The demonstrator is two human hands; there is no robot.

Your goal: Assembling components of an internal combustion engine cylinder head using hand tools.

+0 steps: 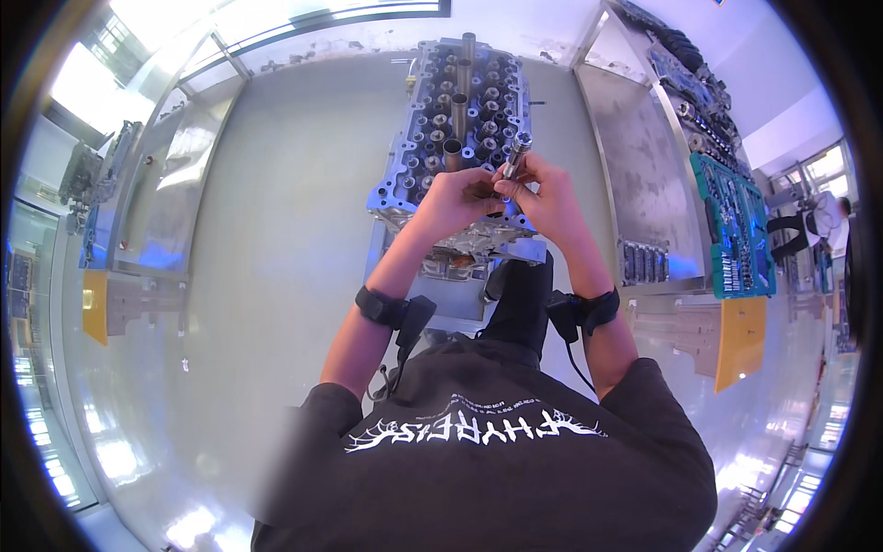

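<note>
An engine cylinder head [398,175] stretches away in front of me, with rows of valve springs and several upright metal tubes [459,118] along its middle. Over its near right corner, my right hand [544,195] pinches a shiny, slim cylindrical metal part [517,156], tilted with its wider end up and away. My left hand [452,201] is beside it, low over the near edge of the cylinder head. Its fingers are curled together close to the right hand's fingertips; what they grip, if anything, is hidden.
Metal workbenches stand at the left [166,184] and right [635,147]. Engine parts [699,120] and a green socket tool case [733,225] lie on the right one. Yellow panels [741,342] stick out at the bench ends. Another person [819,224] is at the far right.
</note>
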